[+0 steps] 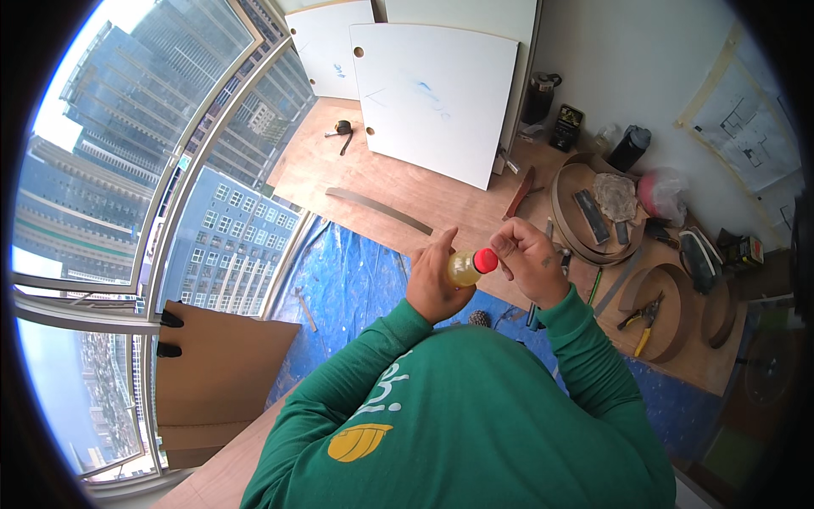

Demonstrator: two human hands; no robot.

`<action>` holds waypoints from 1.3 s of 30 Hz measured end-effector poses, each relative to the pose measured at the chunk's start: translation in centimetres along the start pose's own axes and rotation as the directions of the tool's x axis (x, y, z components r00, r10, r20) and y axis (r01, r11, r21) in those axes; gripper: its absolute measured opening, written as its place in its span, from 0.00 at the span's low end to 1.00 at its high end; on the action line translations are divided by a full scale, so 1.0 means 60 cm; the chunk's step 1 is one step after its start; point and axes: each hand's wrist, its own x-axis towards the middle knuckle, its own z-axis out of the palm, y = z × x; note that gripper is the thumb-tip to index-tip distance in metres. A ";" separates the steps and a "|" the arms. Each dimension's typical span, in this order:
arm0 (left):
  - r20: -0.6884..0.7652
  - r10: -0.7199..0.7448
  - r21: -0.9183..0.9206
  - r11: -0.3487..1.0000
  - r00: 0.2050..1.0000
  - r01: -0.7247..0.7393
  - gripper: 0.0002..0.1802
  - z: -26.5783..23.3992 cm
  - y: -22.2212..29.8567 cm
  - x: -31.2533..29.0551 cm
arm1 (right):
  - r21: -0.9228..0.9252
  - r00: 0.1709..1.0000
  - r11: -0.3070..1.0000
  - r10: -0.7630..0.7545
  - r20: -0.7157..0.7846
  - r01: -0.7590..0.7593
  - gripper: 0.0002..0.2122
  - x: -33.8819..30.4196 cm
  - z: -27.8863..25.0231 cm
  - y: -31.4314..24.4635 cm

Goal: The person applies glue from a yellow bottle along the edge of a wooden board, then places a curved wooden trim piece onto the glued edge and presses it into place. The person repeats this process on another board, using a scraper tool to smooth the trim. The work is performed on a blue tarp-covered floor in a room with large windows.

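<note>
My left hand [434, 278] is wrapped round a small clear bottle [461, 271] of yellowish liquid. The bottle tilts so that its red cap [486, 260] points up and to the right. Right beside the cap is my right hand [534, 261], its fingers curled in with the thumb pressed against them. Whether it touches the cap, or has something small in its grip, I cannot make out.
Ahead stands a wooden worktop [407, 182] with white panels [437, 93], a tape measure [342, 129] and a curved strip [379, 209]. Rolled edging [564, 199], pliers [649, 322] and dark bottles [629, 148] crowd the right. A blue tarp [356, 271] covers the floor; windows line the left.
</note>
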 end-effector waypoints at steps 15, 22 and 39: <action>0.107 -0.020 -0.166 0.985 0.994 0.037 0.52 0.001 -0.004 -0.012 | 0.157 0.938 0.960 0.177 0.299 -0.232 0.10 -0.002 -0.033 -0.009; 0.152 0.029 -0.208 0.978 0.988 0.004 0.52 -0.008 -0.003 -0.014 | 0.168 0.911 0.954 0.170 0.376 -0.248 0.13 -0.003 -0.026 -0.009; 0.217 -0.054 -0.215 0.971 0.975 0.102 0.51 -0.006 -0.008 -0.015 | 0.191 0.973 0.961 0.169 0.156 -0.198 0.12 -0.004 0.014 0.016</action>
